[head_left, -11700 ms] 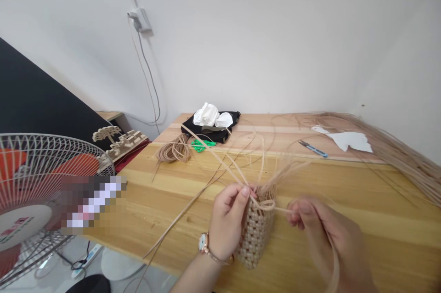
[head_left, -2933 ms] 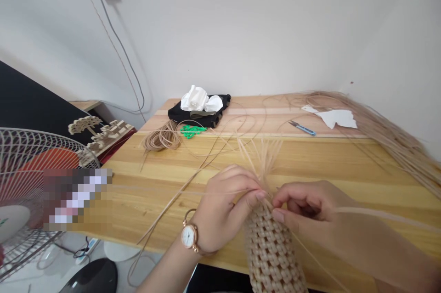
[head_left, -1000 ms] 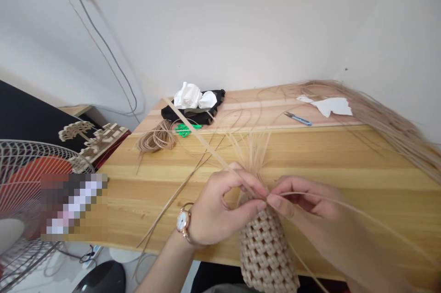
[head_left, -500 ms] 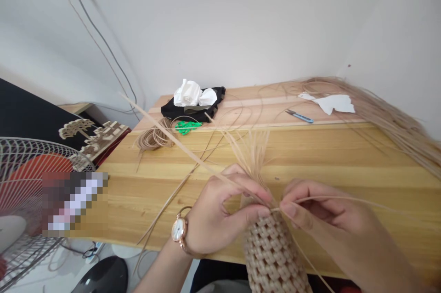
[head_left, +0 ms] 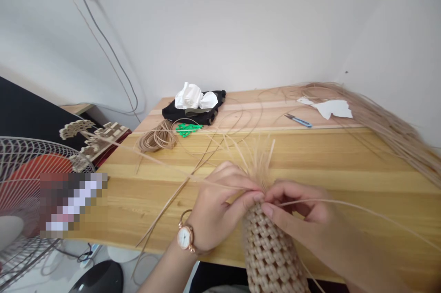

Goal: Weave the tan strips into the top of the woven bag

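Observation:
A woven tan piece (head_left: 270, 251) with an open-hole pattern stands at the lower middle, loose strands (head_left: 260, 157) fanning out from its top. My left hand (head_left: 227, 205), with a watch on the wrist, pinches a long strand (head_left: 155, 160) at the weave's upper edge; that strand runs off to the upper left. Close against it, my right hand (head_left: 303, 212) is closed on another thin strand (head_left: 361, 205), which trails to the right. The fingertips of both hands nearly meet and hide the exact crossing of the strands.
Blue snips (head_left: 299, 121), white paper (head_left: 332, 108) and a long strand bundle (head_left: 386, 125) lie at the back right. Back left are a black bag (head_left: 203, 115) with white tissue, green pieces (head_left: 188, 129) and a strand coil (head_left: 156, 137). A fan (head_left: 41, 160) stands left.
My right hand has moved left, closer to my left hand. The long strand at my left hand now lies lower and flatter. The view has shifted slightly.

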A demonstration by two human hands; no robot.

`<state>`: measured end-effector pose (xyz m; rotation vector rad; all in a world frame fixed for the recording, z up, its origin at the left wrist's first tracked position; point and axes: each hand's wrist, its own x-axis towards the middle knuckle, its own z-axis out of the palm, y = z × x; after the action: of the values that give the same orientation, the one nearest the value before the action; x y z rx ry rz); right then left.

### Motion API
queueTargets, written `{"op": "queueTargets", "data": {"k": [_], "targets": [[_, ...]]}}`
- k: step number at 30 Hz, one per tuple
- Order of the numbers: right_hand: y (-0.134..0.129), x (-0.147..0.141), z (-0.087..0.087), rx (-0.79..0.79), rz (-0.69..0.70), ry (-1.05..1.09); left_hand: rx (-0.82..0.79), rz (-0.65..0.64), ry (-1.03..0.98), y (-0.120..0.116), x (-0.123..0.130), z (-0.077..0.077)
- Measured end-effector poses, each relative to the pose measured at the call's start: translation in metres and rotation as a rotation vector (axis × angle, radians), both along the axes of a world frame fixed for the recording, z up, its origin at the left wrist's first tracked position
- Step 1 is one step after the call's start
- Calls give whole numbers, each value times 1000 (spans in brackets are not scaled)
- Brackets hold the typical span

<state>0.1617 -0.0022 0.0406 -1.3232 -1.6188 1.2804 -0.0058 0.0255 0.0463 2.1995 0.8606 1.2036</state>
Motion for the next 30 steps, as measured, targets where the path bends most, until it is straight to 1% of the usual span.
{"op": "queueTargets", "data": {"k": [5,11,14,17,20,24,27,30], "targets": [[-4,2,3,20,-9,-37,-42,36,38,0,0,-2],[-7,4,3,16,-21,-86,-61,70,-21,-2,2,-2],[-7,6,2,14,-24,-86,-97,92,-36,-2,2,-3],[-7,7,1,32,-75,-67,-138,129,-53,-1,-1,-3],[-5,2,3,79,-150,-52,-156,174,-98,1,-5,-2],[-1,-6,4,226,-216,20,-145,287,-203,4,-10,2],[2,-9,2,303,-172,27,-155,352,-194,4,-17,-1],[0,-9,-2,284,-112,33,-234,397,-135,-2,-25,-8]]}}
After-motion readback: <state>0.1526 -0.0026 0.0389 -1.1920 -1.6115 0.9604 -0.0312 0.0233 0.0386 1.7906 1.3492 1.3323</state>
